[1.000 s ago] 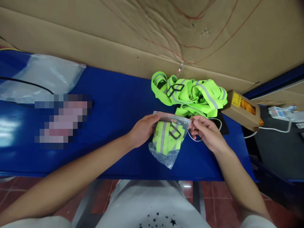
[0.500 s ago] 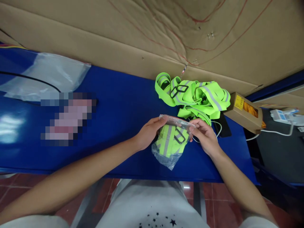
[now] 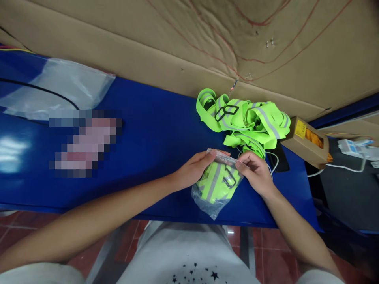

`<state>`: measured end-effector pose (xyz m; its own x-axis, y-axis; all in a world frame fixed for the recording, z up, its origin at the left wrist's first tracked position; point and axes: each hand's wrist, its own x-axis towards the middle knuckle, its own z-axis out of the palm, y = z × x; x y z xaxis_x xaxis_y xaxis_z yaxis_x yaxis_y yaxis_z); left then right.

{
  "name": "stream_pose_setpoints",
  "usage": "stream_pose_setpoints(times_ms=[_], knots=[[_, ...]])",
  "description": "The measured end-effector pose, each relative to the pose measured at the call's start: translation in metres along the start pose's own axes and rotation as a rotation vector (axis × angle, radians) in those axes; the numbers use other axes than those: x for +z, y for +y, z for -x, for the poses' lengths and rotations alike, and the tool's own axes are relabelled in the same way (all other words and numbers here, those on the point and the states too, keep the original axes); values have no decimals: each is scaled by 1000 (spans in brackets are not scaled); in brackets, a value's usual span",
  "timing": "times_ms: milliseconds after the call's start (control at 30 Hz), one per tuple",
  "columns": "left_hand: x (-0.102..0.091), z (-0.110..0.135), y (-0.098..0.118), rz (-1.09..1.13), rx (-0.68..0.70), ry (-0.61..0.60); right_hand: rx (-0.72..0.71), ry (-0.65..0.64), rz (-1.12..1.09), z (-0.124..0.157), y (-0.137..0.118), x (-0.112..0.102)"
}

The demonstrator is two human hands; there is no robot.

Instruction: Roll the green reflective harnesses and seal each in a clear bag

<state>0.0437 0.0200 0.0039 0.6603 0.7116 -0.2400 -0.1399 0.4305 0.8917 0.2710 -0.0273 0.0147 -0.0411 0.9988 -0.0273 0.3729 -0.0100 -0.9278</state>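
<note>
A clear zip bag [image 3: 212, 208] hangs over the front part of the blue table, held by its top edge. Inside it lies a folded neon-yellow reflective strap [image 3: 217, 183] with grey stripes and a black buckle. My left hand [image 3: 197, 167] pinches the bag's left top corner between thumb and fingers. At the right top corner, my right hand [image 3: 256, 171] grips the bag's edge, thumb on top. Just behind the hands is a loose heap of neon-yellow reflective straps [image 3: 247, 118] with black buckles.
Right of the heap are a dark phone [image 3: 278, 157], a white cable [image 3: 276, 158] and a cardboard box [image 3: 309, 142] with orange contents. A large clear plastic bag [image 3: 74, 85] and a blurred-out pinkish item [image 3: 89, 144] lie left on the blue table [image 3: 148, 118]. Cardboard lines the back.
The bag has tilted and shifted slightly right and toward me. My left hand has moved right, closer to my right hand, along the bag's top edge.
</note>
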Motion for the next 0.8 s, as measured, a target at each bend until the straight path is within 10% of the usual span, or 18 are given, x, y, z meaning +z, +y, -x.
stream_pose_setpoints(times_ms=[800], knots=[[-1, 3, -12, -420, 147, -189, -192, -157, 240, 12, -1, 5]])
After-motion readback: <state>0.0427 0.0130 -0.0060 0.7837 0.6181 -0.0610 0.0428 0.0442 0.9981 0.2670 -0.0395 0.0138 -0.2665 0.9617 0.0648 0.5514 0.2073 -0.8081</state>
